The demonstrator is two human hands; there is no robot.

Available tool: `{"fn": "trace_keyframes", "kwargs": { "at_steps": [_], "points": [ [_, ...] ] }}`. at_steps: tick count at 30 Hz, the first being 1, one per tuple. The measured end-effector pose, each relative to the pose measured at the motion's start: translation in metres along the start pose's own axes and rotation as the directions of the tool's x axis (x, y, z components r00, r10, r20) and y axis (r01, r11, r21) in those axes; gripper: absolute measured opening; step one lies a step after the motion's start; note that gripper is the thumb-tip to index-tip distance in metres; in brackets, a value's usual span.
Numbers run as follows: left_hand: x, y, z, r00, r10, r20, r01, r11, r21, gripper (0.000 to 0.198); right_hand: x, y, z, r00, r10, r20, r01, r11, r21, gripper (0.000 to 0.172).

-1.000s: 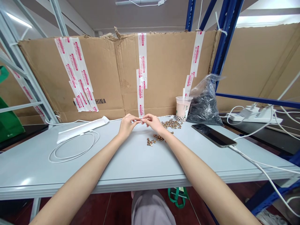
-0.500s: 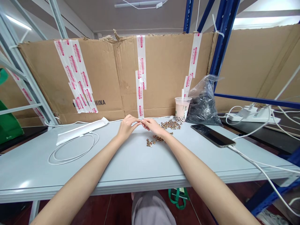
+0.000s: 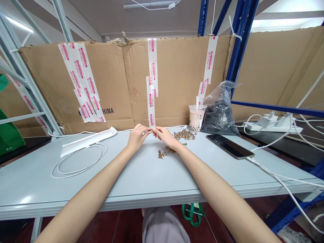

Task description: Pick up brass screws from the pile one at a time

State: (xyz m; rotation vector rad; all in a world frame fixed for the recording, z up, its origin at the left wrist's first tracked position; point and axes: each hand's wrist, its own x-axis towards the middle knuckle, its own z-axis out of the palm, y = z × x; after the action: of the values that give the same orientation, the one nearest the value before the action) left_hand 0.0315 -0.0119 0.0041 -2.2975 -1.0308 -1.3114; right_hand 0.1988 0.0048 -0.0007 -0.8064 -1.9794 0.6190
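Above the table's middle, my left hand [image 3: 137, 135] and my right hand [image 3: 164, 136] meet fingertip to fingertip. Both are closed in a pinch, and the small item between them is mostly hidden by the fingers. Brass-coloured bolts [image 3: 161, 155] lie loose on the table just below my right hand. More bolts [image 3: 172, 150] are partly covered by my right wrist. Behind that wrist spreads a heap of small brass-coloured hardware pieces [image 3: 184, 134], too small to tell apart.
A bubble tea cup [image 3: 196, 118] and a plastic bag of dark pieces [image 3: 219, 114] stand at the back right. A phone [image 3: 230, 146] lies plugged in nearby. On the left are a white paper sleeve [image 3: 88, 141] and a coiled white cable [image 3: 58, 170]. Cardboard [image 3: 177, 81] walls the back.
Both hands stay in place, fingertips together, with only a very slight shift of the fingers. The bolts and everything else on the table look the same.
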Motion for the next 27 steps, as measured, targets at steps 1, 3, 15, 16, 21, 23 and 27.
{"fn": "trace_keyframes", "kwargs": {
  "at_steps": [1,3,15,16,21,23,27],
  "points": [
    [-0.0004,-0.0009,-0.0003,1.0,0.017,0.002,-0.017,1.0,0.018,0.018,-0.0001,-0.0002,-0.0003,1.0,0.003,-0.006,-0.003,1.0,-0.023,0.038],
    [-0.0008,-0.0022,-0.001,0.999,0.051,0.001,-0.051,0.998,0.045,0.019,-0.0001,-0.0004,-0.0009,1.0,0.013,-0.015,-0.014,0.998,-0.068,0.038],
    [-0.0015,0.0005,0.0019,0.995,0.093,-0.019,-0.093,0.995,0.033,0.019,-0.0018,-0.0028,-0.0004,1.0,0.007,0.023,-0.006,0.999,-0.044,0.042],
    [-0.0015,0.0006,0.0023,0.996,0.087,-0.019,-0.086,0.996,0.032,0.018,-0.0016,-0.0022,-0.0006,0.999,0.017,0.031,-0.015,0.999,-0.048,0.044],
    [-0.0009,0.0,0.0016,0.999,0.042,-0.016,-0.041,0.998,0.036,0.016,-0.0019,-0.0019,-0.0037,0.998,0.011,0.055,-0.008,0.999,-0.048,0.045],
    [-0.0007,-0.0001,0.0006,1.0,0.02,-0.016,-0.02,0.999,0.034,0.016,-0.003,-0.0037,-0.005,0.998,-0.007,0.059,0.01,0.999,-0.045,0.04],
    [0.0002,0.0026,-0.0002,1.0,-0.025,-0.002,0.025,0.999,-0.021,0.017,-0.0044,-0.0071,-0.0057,0.998,-0.027,0.062,0.029,0.999,-0.031,0.035]
  ]
}}
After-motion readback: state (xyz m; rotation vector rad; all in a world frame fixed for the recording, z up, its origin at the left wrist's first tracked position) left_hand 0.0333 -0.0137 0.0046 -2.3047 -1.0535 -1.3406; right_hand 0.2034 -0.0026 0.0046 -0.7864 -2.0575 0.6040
